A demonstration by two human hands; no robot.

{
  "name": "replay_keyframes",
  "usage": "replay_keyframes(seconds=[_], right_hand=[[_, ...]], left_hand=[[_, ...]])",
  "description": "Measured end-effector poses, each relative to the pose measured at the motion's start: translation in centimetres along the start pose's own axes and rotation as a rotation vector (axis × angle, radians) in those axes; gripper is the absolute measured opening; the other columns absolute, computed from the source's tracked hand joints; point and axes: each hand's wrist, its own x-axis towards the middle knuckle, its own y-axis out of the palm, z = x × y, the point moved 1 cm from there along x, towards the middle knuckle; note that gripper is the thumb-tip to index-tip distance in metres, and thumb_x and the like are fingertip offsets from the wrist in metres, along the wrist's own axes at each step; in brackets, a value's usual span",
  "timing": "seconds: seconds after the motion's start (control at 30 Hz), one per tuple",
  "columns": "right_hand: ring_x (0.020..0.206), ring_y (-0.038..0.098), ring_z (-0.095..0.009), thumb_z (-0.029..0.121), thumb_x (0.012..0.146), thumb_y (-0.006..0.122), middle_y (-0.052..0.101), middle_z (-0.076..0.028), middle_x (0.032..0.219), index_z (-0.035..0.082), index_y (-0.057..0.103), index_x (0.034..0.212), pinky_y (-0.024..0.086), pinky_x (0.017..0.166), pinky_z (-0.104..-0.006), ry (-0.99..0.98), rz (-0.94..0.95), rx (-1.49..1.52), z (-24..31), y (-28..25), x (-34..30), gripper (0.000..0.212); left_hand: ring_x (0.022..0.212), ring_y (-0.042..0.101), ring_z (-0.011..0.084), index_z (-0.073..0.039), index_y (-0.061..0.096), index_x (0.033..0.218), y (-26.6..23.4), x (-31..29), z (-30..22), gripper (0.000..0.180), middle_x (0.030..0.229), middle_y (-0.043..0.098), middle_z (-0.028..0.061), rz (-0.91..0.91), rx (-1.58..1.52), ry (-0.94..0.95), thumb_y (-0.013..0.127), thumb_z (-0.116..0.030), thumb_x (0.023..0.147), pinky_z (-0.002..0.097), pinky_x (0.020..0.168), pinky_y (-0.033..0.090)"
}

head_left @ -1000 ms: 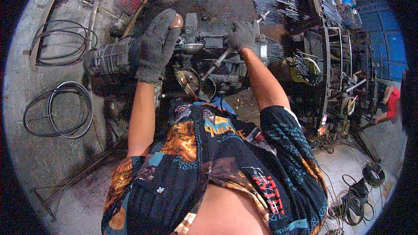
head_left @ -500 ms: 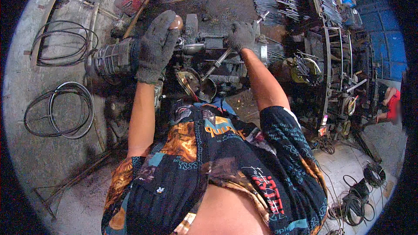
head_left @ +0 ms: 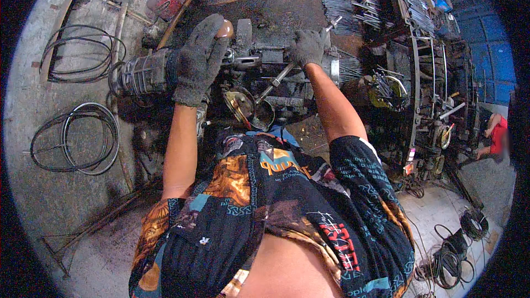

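Both my hands wear dark grey work gloves and rest on a grimy metal machine [head_left: 271,54]. My left hand [head_left: 199,58] lies along its left side, fingers stretched out beside a round brown knob [head_left: 225,28]. My right hand [head_left: 307,47] is closed at a spoked metal lever handle [head_left: 282,75]; one spoke slants down toward me and another sticks out beyond the hand. A short shiny cylinder [head_left: 244,62] sits between my hands. Nearer to me is a round metal bowl [head_left: 264,115] with an open lid-like disc [head_left: 238,105]. A ribbed motor housing [head_left: 144,72] stands by my left wrist.
Coiled black cable or tubing [head_left: 77,139] lies on the floor at left. Bundles of metal rods [head_left: 339,14] lie at the far right, near a metal rack [head_left: 414,88]. A red bucket [head_left: 164,3] stands at the far left. Another person in red [head_left: 498,135] is at the right edge.
My hands keep almost the same places. The shiny cylinder between them looks darker and now shows a slot-like mark. The person in red has shifted slightly.
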Motion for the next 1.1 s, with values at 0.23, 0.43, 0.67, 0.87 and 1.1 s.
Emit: replay_keyframes(seconds=[0.23, 0.43, 0.67, 0.87, 1.1], right_hand=[[0.112, 0.059, -0.035, 0.037, 0.081, 0.065, 0.07, -0.012, 0.108, 0.015, 0.074, 0.11, 0.032, 0.11, -0.0507, -0.035, -0.125, 0.103, -0.1, 1.0, -0.2, 0.037], [0.111, 0.059, -0.035, 0.037, 0.081, 0.065, 0.071, -0.012, 0.107, 0.015, 0.074, 0.108, 0.024, 0.116, -0.0539, 0.008, -0.043, 0.041, 0.0, 0.9, 0.1, 0.036], [0.111, 0.06, -0.035, 0.036, 0.081, 0.065, 0.071, -0.012, 0.106, 0.015, 0.075, 0.104, 0.023, 0.115, -0.055, -0.001, -0.037, 0.028, 0.4, -0.1, 0.0, 0.033], [0.112, 0.059, -0.034, 0.037, 0.082, 0.065, 0.071, -0.011, 0.106, 0.016, 0.075, 0.103, 0.028, 0.113, -0.052, 0.032, 0.004, 0.064, 0.2, 0.3, 0.2, 0.031], [0.112, 0.058, -0.035, 0.036, 0.082, 0.066, 0.071, -0.012, 0.108, 0.016, 0.075, 0.105, 0.035, 0.108, -0.0496, 0.015, 0.024, 0.005, 0.4, -0.3, 0.3, 0.032]], left_hand=[[0.122, 0.062, 0.0348, -0.005, 0.06, 0.134, 0.1, -0.2, 0.5, 0.039, 0.134, 0.063, 0.0176, 0.007, -0.017, 0.007, 0.065, -0.019, 0.098, 0.0412, 0.104, 0.05], [0.123, 0.061, 0.0348, -0.004, 0.059, 0.134, -0.1, -0.3, 0.3, 0.04, 0.135, 0.062, 0.0184, 0.008, 0.014, 0.014, 0.064, -0.02, 0.098, 0.0417, 0.105, 0.049], [0.122, 0.061, 0.0357, -0.003, 0.059, 0.133, -0.1, -0.2, 0.2, 0.04, 0.134, 0.062, 0.0187, 0.002, 0.001, 0.02, 0.065, -0.02, 0.098, 0.0419, 0.105, 0.049], [0.122, 0.061, 0.0366, -0.003, 0.058, 0.135, -0.2, -0.2, -0.2, 0.041, 0.134, 0.062, 0.0192, -0.012, -0.024, 0.04, 0.065, -0.018, 0.097, 0.0421, 0.105, 0.049], [0.121, 0.062, 0.0368, -0.004, 0.06, 0.133, -0.3, -0.3, -0.3, 0.039, 0.132, 0.063, 0.0189, -0.006, 0.005, 0.045, 0.065, -0.019, 0.097, 0.0431, 0.103, 0.05]])
